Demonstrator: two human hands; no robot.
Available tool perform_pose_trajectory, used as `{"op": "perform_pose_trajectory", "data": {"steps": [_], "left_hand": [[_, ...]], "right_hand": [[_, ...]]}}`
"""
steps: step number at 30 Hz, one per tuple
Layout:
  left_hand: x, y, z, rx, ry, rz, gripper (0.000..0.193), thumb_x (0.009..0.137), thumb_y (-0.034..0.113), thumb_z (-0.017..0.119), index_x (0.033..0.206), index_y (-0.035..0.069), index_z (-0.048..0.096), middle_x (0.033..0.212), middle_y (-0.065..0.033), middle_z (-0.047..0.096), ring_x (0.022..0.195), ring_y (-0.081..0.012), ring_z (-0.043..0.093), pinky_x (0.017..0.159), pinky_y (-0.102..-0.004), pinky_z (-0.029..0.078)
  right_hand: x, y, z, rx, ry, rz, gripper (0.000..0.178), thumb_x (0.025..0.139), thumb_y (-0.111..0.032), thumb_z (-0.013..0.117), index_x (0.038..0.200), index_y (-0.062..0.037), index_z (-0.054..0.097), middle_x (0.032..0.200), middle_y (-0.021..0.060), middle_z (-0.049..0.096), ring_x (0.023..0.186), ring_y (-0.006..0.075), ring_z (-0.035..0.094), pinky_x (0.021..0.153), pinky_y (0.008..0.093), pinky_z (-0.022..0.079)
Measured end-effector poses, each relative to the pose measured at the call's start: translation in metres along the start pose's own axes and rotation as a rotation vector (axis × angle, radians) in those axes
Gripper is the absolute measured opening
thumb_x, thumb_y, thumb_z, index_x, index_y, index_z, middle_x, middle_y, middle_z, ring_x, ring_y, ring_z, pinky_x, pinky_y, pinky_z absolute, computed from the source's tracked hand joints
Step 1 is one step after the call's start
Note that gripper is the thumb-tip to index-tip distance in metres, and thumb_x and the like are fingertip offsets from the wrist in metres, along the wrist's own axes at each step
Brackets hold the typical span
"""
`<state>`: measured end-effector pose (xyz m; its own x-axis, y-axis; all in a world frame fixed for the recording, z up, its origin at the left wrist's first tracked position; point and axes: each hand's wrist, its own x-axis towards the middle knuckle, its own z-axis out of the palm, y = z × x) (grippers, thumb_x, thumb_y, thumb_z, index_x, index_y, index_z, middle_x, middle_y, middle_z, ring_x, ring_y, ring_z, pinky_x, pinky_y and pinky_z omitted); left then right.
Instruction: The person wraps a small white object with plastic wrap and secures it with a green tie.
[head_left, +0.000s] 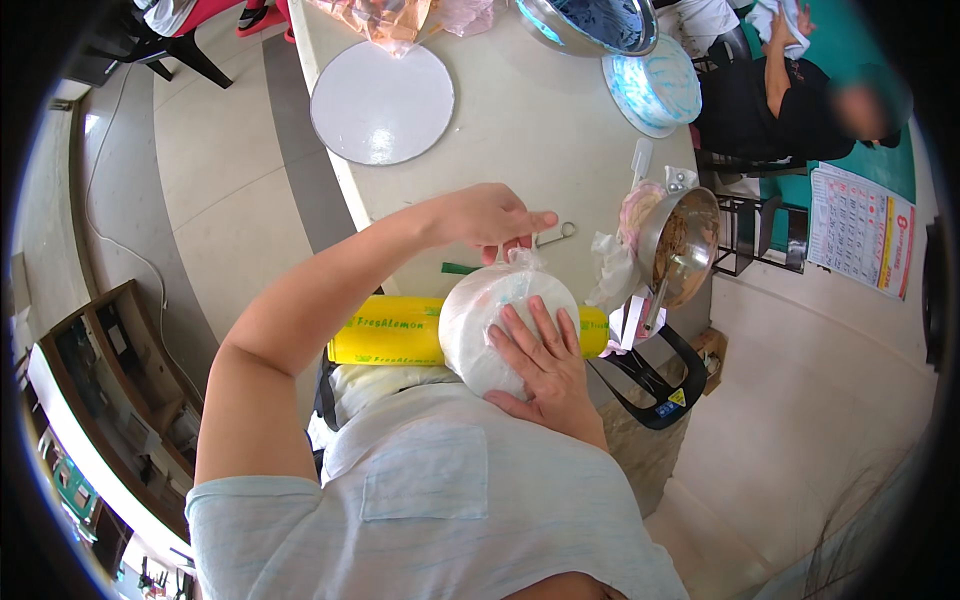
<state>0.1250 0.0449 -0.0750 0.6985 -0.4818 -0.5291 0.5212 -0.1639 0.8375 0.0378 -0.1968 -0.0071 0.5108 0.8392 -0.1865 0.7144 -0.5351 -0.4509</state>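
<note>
Shirt (pixel 410 540), cut off | white bundle (pixel 470 335), contents unclear | yellow cylinder (pixel 390 335) part-hidden

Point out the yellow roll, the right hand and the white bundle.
Yellow roll (pixel 388 331): head view, left stretch.
Right hand (pixel 548 370): head view, back.
White bundle (pixel 472 330): head view, left side of its face.

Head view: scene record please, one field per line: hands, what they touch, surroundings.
left hand: fingers at the bundle's gathered plastic; grip unclear
right hand: open, fingers spread on white round bundle
behind bundle: yellow printed package, partly hidden
table, far left: round grey board
table, far right: blue-and-white cake
table, right: metal bowl, brown contents
</note>
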Motion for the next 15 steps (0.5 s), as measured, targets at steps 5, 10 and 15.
{"op": "perform_pose_trajectory", "data": {"steps": [5, 10, 15], "left_hand": [[0.021, 0.003, 0.008, 0.261, -0.119, -0.101, 0.050, 0.087, 0.047, 0.062, 0.087, -0.002, 0.069, 0.082, -0.0105, 0.067, 0.073, -0.0176, 0.061, 0.068, -0.0328, 0.047], [0.019, -0.009, 0.008, 0.215, -0.047, 0.138, 0.041, 0.087, 0.040, 0.063, 0.088, -0.001, 0.068, 0.084, -0.0094, 0.066, 0.076, -0.0185, 0.057, 0.071, -0.0333, 0.047], [0.007, -0.019, 0.000, -0.190, 0.171, 0.311, 0.024, 0.096, 0.025, 0.058, 0.100, 0.003, 0.066, 0.082, -0.0018, 0.061, 0.078, -0.0143, 0.055, 0.076, -0.0311, 0.047]], "right_hand": [[-0.001, 0.000, 0.000, 0.000, -0.011, 0.004, 0.068, 0.083, -0.044, 0.074, 0.143, -0.0184, 0.055, 0.156, 0.0035, 0.042, 0.149, 0.0313, 0.030, 0.118, 0.0546, 0.022], [-0.002, 0.001, 0.000, -0.001, -0.007, 0.005, 0.068, 0.083, -0.044, 0.074, 0.143, -0.0186, 0.055, 0.157, 0.0030, 0.042, 0.149, 0.0311, 0.029, 0.118, 0.0540, 0.021], [-0.001, 0.002, 0.000, 0.005, -0.010, 0.007, 0.068, 0.084, -0.044, 0.073, 0.144, -0.0187, 0.054, 0.157, 0.0027, 0.041, 0.149, 0.0308, 0.028, 0.119, 0.0536, 0.021]]}}
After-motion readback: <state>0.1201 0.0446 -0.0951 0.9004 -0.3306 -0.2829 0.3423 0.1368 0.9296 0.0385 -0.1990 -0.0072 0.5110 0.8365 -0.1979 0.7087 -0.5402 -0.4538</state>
